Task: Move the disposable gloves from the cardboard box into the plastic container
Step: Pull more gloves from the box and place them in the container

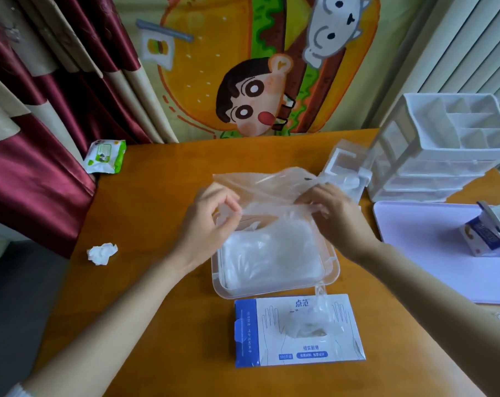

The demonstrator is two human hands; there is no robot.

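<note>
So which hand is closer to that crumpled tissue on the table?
Left. The left hand sits right of the crumpled tissue, pinching clear plastic film; the right hand grips the film farther right, across the plastic container.

- Container [218, 285] top: blocked by left hand [211, 224], right hand [337, 219] & the film [271, 184] they pinch across it.
- Near side: glove box [297, 330] just in front, thin gap btw.
- Left: wide lane over table [145, 196]; tissue wad [102, 253] & wipes [105, 156] only at edge.
- Right: lid [343, 164], drawers [443, 156], mat [429, 247] w/ carton [486, 236] crowd it.
</note>
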